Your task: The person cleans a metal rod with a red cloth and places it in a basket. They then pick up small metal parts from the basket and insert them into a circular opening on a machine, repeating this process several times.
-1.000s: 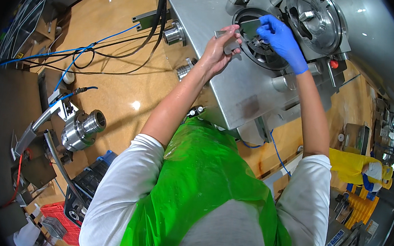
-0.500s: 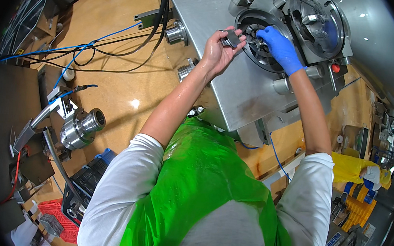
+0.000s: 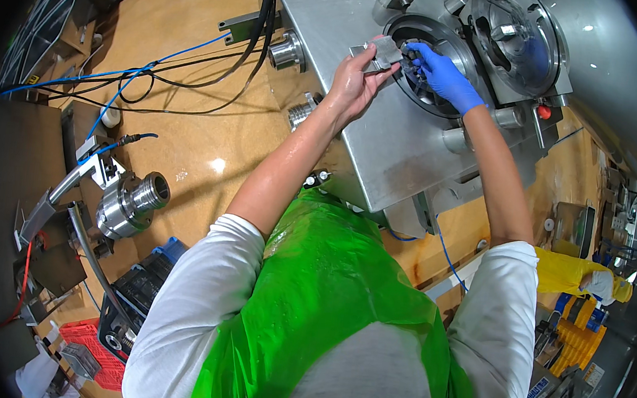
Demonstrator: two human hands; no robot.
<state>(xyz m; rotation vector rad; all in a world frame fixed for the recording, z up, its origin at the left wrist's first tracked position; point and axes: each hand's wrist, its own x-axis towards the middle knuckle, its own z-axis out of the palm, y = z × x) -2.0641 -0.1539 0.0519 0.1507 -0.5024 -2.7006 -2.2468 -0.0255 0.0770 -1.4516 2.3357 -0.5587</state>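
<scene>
- Left hand (image 3: pixel 354 87), bare and wet-looking, closed around a small grey metal block (image 3: pixel 382 52), thumb and fingers pinching its near end.
- Block held in the air just above the steel machine housing (image 3: pixel 385 144), at the near-left rim of the round opening (image 3: pixel 431 64); long axis roughly level, running left to right toward that opening.
- Right hand (image 3: pixel 442 73), in a blue glove, curled with fingertips on the block's far end, where a dark small part sits between glove and block; too small to tell what that part is, or whether the gloved fingers grip it or only press it.
- Both hands meeting at the block, left hand carrying it, right hand working at its tip; opening lying just beyond and to the right of the block, nearer the gloved hand.
- Hinged round lid (image 3: pixel 517 45) swung open to the right of the opening, clear of both hands.
- Steel pipe fitting (image 3: pixel 130 200) and blue cables (image 3: pixel 138 78) lying well apart on the tan floor to the left.
</scene>
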